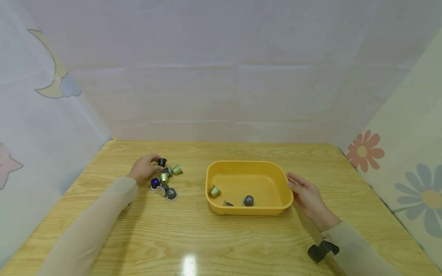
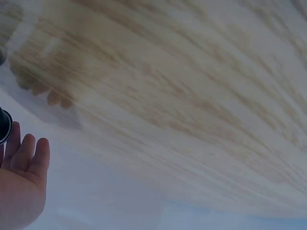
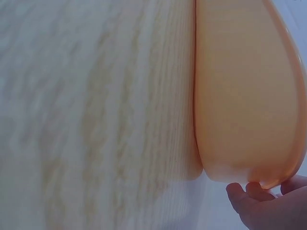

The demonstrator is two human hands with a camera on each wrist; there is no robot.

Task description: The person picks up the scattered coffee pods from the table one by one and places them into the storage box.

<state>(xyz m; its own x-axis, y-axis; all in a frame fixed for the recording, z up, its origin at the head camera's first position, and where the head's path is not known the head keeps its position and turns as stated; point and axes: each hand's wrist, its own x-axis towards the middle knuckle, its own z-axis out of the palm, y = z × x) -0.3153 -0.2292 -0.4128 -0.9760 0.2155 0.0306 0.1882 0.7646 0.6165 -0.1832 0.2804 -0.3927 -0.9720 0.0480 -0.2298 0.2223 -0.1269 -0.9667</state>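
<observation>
A small black coffee capsule [image 1: 162,162] is pinched between the thumb and fingers of my left hand [image 1: 144,168]. Part of that dark capsule [image 2: 5,125] also shows at the left wrist view's edge, beside the fingers. Close below lie a green capsule [image 1: 164,178], a blue capsule [image 1: 155,183] and several others, loosely heaped. My right hand [image 1: 310,199] touches the right end of a yellow tray [image 1: 248,211]; its fingertips are at the outer wall and rim. Inside the tray are a green capsule [image 1: 215,191], a grey capsule [image 1: 248,201] and a partly hidden dark one [image 1: 228,204].
The wooden table [image 1: 193,237] reaches back to a pale cloth wall [image 1: 221,96], with printed cloth on both sides. A black device [image 1: 322,250] is strapped on the right wrist. A grey capsule [image 1: 171,194] stands at the pile's near edge.
</observation>
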